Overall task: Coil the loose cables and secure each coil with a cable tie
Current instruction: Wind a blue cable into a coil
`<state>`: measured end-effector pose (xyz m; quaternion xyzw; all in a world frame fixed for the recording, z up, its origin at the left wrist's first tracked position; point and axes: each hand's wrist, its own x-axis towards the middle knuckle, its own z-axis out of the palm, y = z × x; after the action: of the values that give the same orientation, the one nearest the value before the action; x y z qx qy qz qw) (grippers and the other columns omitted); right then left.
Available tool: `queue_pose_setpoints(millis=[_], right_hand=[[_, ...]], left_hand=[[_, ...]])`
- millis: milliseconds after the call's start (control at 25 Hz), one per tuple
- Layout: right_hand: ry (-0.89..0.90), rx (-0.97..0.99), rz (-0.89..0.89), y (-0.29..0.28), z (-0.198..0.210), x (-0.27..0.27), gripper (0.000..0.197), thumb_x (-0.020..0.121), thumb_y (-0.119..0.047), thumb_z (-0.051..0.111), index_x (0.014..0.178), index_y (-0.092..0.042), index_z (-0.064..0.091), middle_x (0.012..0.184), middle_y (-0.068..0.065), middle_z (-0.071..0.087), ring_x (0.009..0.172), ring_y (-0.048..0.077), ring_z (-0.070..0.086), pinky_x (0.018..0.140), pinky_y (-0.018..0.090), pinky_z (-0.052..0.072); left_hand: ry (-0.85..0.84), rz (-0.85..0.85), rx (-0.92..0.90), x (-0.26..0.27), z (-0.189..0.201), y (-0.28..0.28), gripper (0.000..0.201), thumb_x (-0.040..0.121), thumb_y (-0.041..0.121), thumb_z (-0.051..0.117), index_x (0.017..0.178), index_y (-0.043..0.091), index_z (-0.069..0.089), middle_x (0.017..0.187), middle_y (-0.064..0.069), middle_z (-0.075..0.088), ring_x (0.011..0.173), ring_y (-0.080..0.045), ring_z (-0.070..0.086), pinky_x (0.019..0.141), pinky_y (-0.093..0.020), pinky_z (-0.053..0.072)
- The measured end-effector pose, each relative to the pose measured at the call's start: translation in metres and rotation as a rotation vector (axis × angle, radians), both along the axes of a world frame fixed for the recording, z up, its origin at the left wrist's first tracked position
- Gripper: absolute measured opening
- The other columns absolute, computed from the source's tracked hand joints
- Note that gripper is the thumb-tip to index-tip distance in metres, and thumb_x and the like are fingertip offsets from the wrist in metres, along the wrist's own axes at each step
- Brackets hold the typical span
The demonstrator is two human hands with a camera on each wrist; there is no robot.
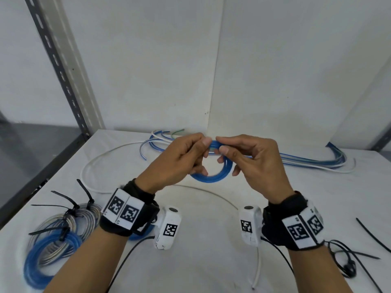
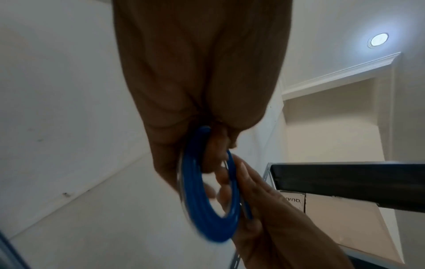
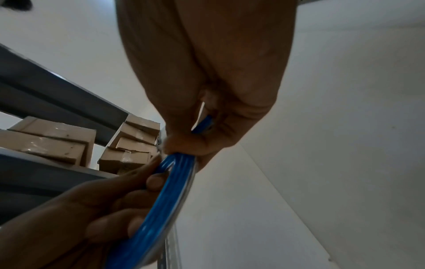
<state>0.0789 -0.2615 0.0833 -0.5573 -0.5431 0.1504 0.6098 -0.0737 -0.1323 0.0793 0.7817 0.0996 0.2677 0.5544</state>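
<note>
A small coil of blue cable (image 1: pixel 211 176) hangs above the middle of the white table (image 1: pixel 190 261), held upright between both hands. My left hand (image 1: pixel 182 159) pinches the coil's top from the left, with fingers curled through the loop. My right hand (image 1: pixel 251 159) pinches the top from the right, thumb and forefinger on the strands. The left wrist view shows the blue coil (image 2: pixel 202 209) edge-on below my left hand (image 2: pixel 200 109). In the right wrist view the blue coil (image 3: pixel 156 196) runs down from my right hand (image 3: pixel 207 100).
Finished coils (image 1: pixel 57 235) bound with black cable ties lie at the front left. Loose blue and white cables (image 1: pixel 313 163) lie along the back wall. A white cable (image 1: pixel 99 161) loops at the left. Loose black cable ties (image 1: pixel 372 235) lie at the front right.
</note>
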Motion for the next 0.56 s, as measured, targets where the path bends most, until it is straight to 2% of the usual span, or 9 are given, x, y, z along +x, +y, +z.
queue_pose_setpoints(millis=[80, 160, 280, 400, 560], right_hand=[[0.084, 0.044, -0.028, 0.003, -0.001, -0.005, 0.017, 0.095, -0.01, 0.066, 0.109, -0.015, 0.075, 0.094, 0.005, 0.078, 0.081, 0.021, 0.077, 0.052, 0.029, 0.057], [0.193, 0.113, -0.1, 0.007, -0.004, -0.012, 0.011, 0.095, -0.01, 0.066, 0.104, -0.009, 0.072, 0.094, 0.006, 0.078, 0.083, 0.022, 0.077, 0.05, 0.03, 0.058], [0.246, 0.162, -0.126, 0.012, -0.009, -0.023, 0.012, 0.096, -0.012, 0.065, 0.106, -0.013, 0.071, 0.099, 0.01, 0.077, 0.09, 0.023, 0.077, 0.051, 0.031, 0.059], [0.24, 0.146, -0.078, 0.014, -0.01, -0.031, 0.02, 0.1, -0.011, 0.059, 0.116, -0.018, 0.068, 0.109, 0.008, 0.076, 0.097, 0.021, 0.075, 0.054, 0.031, 0.06], [0.308, 0.195, -0.125, 0.014, -0.011, -0.031, 0.011, 0.096, -0.012, 0.065, 0.106, -0.008, 0.066, 0.1, 0.009, 0.078, 0.088, 0.023, 0.077, 0.049, 0.03, 0.058]], left_hand=[[-0.099, 0.103, 0.055, 0.006, -0.003, -0.002, 0.038, 0.105, 0.034, 0.043, 0.083, 0.004, 0.05, 0.058, 0.006, 0.037, 0.047, -0.009, 0.04, 0.062, -0.043, 0.058], [-0.179, 0.193, 0.08, 0.01, -0.005, -0.003, 0.038, 0.106, 0.032, 0.045, 0.082, 0.003, 0.05, 0.056, 0.009, 0.039, 0.044, -0.007, 0.041, 0.054, -0.039, 0.052], [-0.242, 0.288, 0.083, 0.009, -0.005, -0.001, 0.038, 0.108, 0.029, 0.044, 0.084, 0.001, 0.05, 0.055, 0.008, 0.041, 0.043, -0.008, 0.047, 0.053, -0.045, 0.049], [-0.308, 0.311, -0.05, 0.01, -0.003, -0.004, 0.038, 0.109, 0.027, 0.041, 0.085, -0.001, 0.049, 0.054, 0.005, 0.034, 0.044, -0.01, 0.038, 0.053, -0.034, 0.044], [-0.366, 0.261, -0.195, 0.015, -0.003, -0.007, 0.036, 0.11, 0.028, 0.037, 0.087, 0.002, 0.049, 0.055, 0.003, 0.026, 0.047, -0.012, 0.028, 0.052, -0.025, 0.042]])
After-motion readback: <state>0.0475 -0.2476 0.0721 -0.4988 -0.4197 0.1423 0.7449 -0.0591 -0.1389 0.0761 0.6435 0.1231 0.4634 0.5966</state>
